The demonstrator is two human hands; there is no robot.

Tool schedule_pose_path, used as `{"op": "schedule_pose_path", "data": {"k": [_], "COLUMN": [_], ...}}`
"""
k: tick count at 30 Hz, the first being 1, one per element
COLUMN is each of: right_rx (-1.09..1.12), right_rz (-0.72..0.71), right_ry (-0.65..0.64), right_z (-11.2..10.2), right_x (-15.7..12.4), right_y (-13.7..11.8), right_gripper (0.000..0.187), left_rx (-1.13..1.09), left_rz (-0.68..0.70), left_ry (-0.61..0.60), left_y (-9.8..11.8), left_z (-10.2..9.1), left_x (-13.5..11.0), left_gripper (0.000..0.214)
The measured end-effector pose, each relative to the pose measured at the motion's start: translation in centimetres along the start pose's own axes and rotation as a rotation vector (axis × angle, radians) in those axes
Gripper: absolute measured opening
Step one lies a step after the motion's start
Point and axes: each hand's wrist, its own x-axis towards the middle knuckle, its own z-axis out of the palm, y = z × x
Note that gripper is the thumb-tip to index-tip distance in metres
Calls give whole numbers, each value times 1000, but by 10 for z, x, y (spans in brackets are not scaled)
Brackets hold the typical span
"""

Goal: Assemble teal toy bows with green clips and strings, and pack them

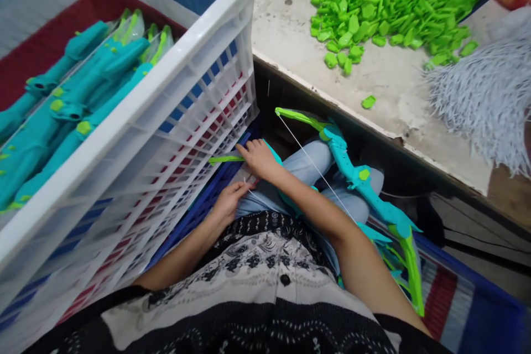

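Note:
A toy bow [225, 159] with a green limb tip and a turquoise body lies across my lap, mostly hidden under my right hand and forearm. My right hand [262, 161] is closed over it near the green limb. Just below, my left hand [229, 200] pinches a white string [254, 194] between thumb and fingertips. A second toy bow [347, 167], turquoise with green ends and a strung white cord, rests over my knees to the right. More turquoise and green parts show beneath my right forearm.
At left stands a white plastic crate [199, 61] with several turquoise bows inside. Ahead, a worn white tabletop [286, 27] carries a heap of small green plastic pieces [385, 0] and a bundle of white strings [489, 88]. A blue crate [493, 301] sits at lower right.

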Motion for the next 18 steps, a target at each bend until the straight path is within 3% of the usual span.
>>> {"op": "schedule_pose_path", "data": {"k": [2,5,9,11,15,18], "right_rx": [63,454,1186,1428,1607,1664], "right_rz": [75,141,248,331,489,530], "right_ry": [-75,-67,6,2,19,40], "right_z": [2,-3,-14,-17,-19,-19], "right_x": [-1,-6,-24,-36,-56,-62], "right_y": [1,16,36,40,40,39], "right_gripper": [38,45,61,64,61,61], "left_rx": [-185,-323,-205,-118,40,192], "left_rz": [-46,15,205,282,455,558], "left_ry": [-76,-137,-174,-174,-115,-98], "left_y": [11,32,69,88,119,132], "left_z": [0,-3,-4,1,17,30], "left_x": [-9,-22,-32,-32,-21,-9], "left_gripper": [27,23,27,29,29,25]}}
